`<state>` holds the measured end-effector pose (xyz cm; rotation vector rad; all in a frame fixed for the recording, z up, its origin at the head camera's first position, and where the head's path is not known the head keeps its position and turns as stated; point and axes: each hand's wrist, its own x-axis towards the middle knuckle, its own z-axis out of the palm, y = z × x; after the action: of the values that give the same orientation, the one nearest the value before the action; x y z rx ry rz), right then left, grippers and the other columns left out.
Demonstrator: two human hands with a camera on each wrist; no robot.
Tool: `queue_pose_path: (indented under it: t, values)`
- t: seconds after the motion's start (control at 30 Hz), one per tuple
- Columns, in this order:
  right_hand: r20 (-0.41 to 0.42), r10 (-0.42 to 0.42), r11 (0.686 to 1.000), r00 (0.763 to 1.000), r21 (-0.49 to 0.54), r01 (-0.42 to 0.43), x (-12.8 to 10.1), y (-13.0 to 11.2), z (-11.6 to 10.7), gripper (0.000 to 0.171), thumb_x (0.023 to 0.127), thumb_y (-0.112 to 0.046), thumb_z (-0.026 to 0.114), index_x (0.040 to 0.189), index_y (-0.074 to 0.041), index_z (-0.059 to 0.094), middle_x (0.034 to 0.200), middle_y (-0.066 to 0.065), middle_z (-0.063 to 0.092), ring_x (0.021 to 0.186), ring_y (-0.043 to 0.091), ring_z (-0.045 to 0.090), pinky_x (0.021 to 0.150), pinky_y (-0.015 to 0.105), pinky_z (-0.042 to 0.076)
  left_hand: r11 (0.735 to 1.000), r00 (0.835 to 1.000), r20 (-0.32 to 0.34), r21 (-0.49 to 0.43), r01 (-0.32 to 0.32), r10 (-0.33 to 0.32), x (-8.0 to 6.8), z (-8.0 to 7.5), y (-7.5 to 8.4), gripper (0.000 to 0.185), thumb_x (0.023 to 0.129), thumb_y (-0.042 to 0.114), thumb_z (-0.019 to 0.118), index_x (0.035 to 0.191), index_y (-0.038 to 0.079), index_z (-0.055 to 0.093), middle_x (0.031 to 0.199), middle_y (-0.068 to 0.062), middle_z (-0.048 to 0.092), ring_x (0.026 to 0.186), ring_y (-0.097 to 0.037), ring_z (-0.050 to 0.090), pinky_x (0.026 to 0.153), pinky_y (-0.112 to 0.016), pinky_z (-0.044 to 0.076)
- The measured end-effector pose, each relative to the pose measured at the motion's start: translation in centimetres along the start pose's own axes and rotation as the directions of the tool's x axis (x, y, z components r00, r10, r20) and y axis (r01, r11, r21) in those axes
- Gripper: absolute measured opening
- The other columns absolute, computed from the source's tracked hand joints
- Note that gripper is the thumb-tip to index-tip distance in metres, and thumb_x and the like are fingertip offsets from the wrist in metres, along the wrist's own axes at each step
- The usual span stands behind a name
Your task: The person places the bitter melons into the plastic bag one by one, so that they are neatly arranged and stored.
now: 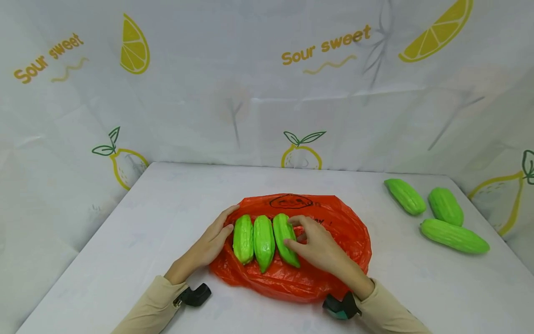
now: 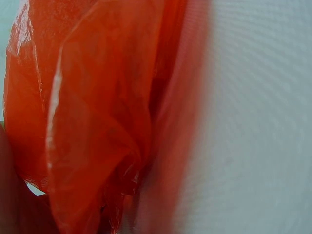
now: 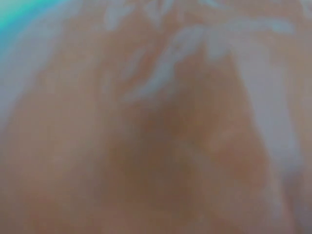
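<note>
A red plastic bag (image 1: 342, 232) lies spread on the table with three ridged green bitter melons side by side on it: a left one (image 1: 243, 239), a middle one (image 1: 263, 241) and a right one (image 1: 282, 232). My right hand (image 1: 321, 246) has its thumb and fingers bent about the right bitter melon. Along the bag's left edge rests my left hand (image 1: 210, 243), fingers extended and thumb near the left bitter melon. Red plastic (image 2: 102, 112) fills much of the left wrist view. The right wrist view is blurred, close against the shiny plastic (image 3: 161, 73).
Farther right on the white table (image 1: 175, 185) lie three more bitter melons: one at the back (image 1: 405, 196), a short one (image 1: 446, 206) and a long one (image 1: 454, 236) in front. A white cloth (image 1: 187, 93) printed with lemons hangs behind the table.
</note>
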<state>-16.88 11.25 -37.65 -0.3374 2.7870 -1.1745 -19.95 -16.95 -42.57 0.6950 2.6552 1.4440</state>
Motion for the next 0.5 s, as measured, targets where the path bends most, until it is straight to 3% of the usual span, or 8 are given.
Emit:
queue_pose_path:
  t: [0.23, 0.5]
  values:
    - [-0.01, -0.009, 1.0, 1.0, -0.015, 0.009, -0.16, -0.04, -0.36, 0.047, 0.089, -0.023, 0.075, 0.13, -0.009, 0.059, 0.129, 0.009, 0.063, 0.099, 0.02, 0.064, 0.083, 0.035, 0.056, 1.0, 1.0, 0.0, -0.001, 0.003, -0.003, -0.03, -0.01, 0.05, 0.05, 0.106, 0.012, 0.036, 0.155, 0.013, 0.029, 0.16, -0.012, 0.033, 0.149, -0.033, 0.028, 0.12, -0.057, 0.022]
    - [0.015, -0.004, 1.0, 1.0, -0.009, 0.004, -0.12, 0.14, -0.23, 0.053, 0.085, -0.022, 0.079, 0.13, -0.008, 0.058, 0.125, 0.01, 0.061, 0.084, 0.014, 0.06, 0.071, 0.027, 0.051, 1.0, 1.0, -0.003, 0.003, -0.007, 0.007, 0.03, 0.0, 0.01, 0.049, 0.106, 0.011, 0.036, 0.155, 0.012, 0.029, 0.159, -0.013, 0.034, 0.149, -0.033, 0.028, 0.12, -0.058, 0.022]
